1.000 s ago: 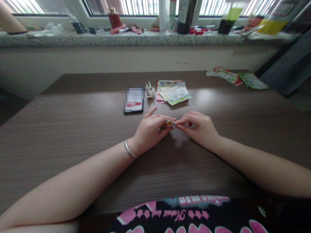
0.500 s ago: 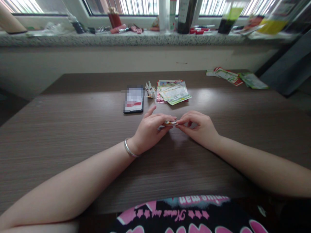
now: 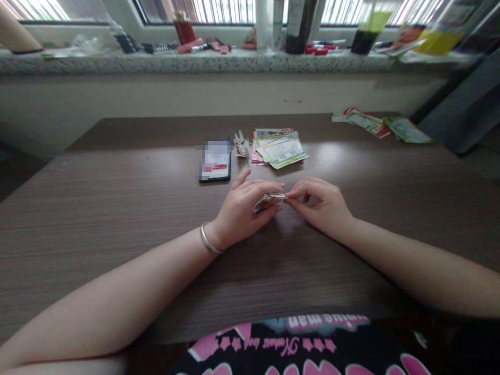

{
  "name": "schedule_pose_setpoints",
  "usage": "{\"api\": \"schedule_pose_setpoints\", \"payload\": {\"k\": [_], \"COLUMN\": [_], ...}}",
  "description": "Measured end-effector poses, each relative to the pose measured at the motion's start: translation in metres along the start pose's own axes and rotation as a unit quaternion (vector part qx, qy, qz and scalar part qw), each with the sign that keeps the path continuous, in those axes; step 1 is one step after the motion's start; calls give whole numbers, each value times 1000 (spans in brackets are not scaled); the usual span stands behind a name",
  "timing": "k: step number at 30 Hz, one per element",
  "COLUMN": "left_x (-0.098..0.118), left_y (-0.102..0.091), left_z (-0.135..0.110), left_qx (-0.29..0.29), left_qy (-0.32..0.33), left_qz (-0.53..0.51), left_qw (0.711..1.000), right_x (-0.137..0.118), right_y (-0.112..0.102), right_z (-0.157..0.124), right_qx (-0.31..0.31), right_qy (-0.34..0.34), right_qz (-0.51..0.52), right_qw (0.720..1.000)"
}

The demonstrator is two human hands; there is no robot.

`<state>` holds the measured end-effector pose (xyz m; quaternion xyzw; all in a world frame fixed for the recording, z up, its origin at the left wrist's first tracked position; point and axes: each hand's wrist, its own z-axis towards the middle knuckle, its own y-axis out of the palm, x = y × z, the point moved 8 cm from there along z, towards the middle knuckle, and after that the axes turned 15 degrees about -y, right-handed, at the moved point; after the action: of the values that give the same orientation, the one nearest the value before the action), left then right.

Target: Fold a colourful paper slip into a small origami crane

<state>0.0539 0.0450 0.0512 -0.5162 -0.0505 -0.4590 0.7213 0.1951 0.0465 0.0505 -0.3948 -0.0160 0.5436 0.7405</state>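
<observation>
The tabletop (image 3: pixel 167 208) spreads out on all sides of the phone (image 3: pixel 216 160), which serves here as the landmark. Nearer the person than the phone, and to its right, are the two hands: the left hand (image 3: pixel 244 205) is the closer to it, the right hand (image 3: pixel 320 198) farther right. Just right of the phone, past a crumpled paper, lies a fanned paper stack (image 3: pixel 282 148); loose papers (image 3: pixel 367 123) are far off to its right. The crumpled paper (image 3: pixel 242 146) stands just beside the phone's right edge.

Smallest is the folded paper (image 3: pixel 269 200), nearer the person than the phone and to its right, between the hands. Its long axis appears to run left to right, from one hand to the other. The left hand holds most of it between thumb and fingers; the right pinches its right end with fingertips. Its inner folds are hidden.
</observation>
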Motion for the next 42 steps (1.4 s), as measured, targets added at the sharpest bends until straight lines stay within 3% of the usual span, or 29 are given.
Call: {"api": "schedule_pose_setpoints", "payload": {"k": [6, 15, 24, 30, 35, 39, 42], "left_x": [1, -8, -26, -18, -9, -6, -6], "left_y": [-13, -14, -7, -7, -8, -2, 3], "left_z": [-1, 0, -1, 1, 0, -2, -4], "left_qx": [55, 89, 69, 55, 34, 2, -29], "left_qy": [-2, -27, -78, -31, 21, 64, 91], "left_qz": [-8, -34, -180, -124, -61, 22, 71], "left_qw": [998, 995, 978, 990, 997, 998, 993], "right_x": [-4, -4, 1, 11, 25, 20, 10], "right_y": [-1, -3, -1, 3, 0, 6, 11], "right_z": [1, 1, 1, -4, -10, -5, -5], "right_qx": [-3, 13, 8, 6, 44, -50, -121], "right_qy": [-26, -17, -6, 28, 46, -36, -124], "right_qz": [-21, -8, 8, 32, 42, -19, -66], "right_qw": [999, 1000, 1000, 999, 997, 998, 983]}}
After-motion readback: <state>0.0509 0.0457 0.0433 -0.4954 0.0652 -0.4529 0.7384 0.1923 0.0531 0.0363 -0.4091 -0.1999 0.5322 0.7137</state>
